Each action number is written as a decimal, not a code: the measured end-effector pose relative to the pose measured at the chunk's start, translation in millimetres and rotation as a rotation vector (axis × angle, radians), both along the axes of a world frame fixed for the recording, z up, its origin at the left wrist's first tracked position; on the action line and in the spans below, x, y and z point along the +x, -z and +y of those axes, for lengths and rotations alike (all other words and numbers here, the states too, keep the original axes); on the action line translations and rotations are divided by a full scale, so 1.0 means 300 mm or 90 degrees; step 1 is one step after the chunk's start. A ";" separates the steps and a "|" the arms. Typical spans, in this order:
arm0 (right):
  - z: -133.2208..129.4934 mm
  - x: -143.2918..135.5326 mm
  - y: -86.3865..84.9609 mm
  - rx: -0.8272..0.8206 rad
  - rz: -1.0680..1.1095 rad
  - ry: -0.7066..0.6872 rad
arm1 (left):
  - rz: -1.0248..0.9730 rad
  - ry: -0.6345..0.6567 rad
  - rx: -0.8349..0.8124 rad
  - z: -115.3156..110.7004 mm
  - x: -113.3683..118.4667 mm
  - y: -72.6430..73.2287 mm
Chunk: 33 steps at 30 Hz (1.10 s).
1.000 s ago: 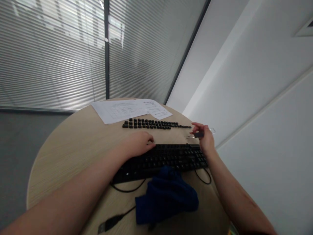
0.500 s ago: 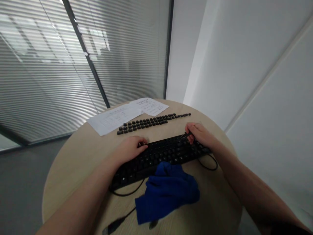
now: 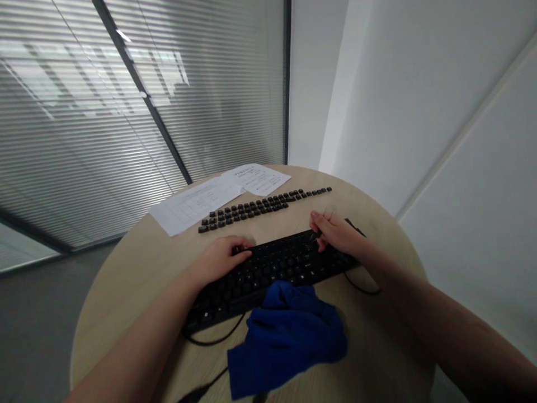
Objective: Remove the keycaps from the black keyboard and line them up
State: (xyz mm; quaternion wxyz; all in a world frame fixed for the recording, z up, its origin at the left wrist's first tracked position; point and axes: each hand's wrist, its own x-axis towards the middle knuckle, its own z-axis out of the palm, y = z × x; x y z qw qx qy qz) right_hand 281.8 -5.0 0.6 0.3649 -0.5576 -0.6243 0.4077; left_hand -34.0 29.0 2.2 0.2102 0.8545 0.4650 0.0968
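A black keyboard (image 3: 268,272) lies at a slant across the round table, its left end nearer to me. My left hand (image 3: 222,256) grips its far edge, thumb on top and fingers bent over the back. At the right part of the keyboard, my right hand (image 3: 332,230) is closed in a pinch on a keycap puller (image 3: 314,237) with thin wire prongs. The prongs point down at the keys; most of the tool is hidden by the fingers, so I cannot tell whether a key is caught. Loose black keycaps (image 3: 247,210) stand in rows beyond the keyboard.
A crumpled blue cloth (image 3: 289,338) lies in front of the keyboard, partly over its near edge. The black cable (image 3: 216,340) loops out on the near side. White printed sheets (image 3: 195,202) rest at the table's (image 3: 109,302) far left. Wall and blinds stand behind.
My right hand has shifted slightly left and tilted over the keys with the puller. The left hand keeps its hold on the keyboard. The view has moved a little.
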 end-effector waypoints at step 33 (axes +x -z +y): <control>-0.064 -0.073 -0.067 0.133 -0.237 0.032 | -0.010 -0.002 -0.002 0.007 0.006 0.006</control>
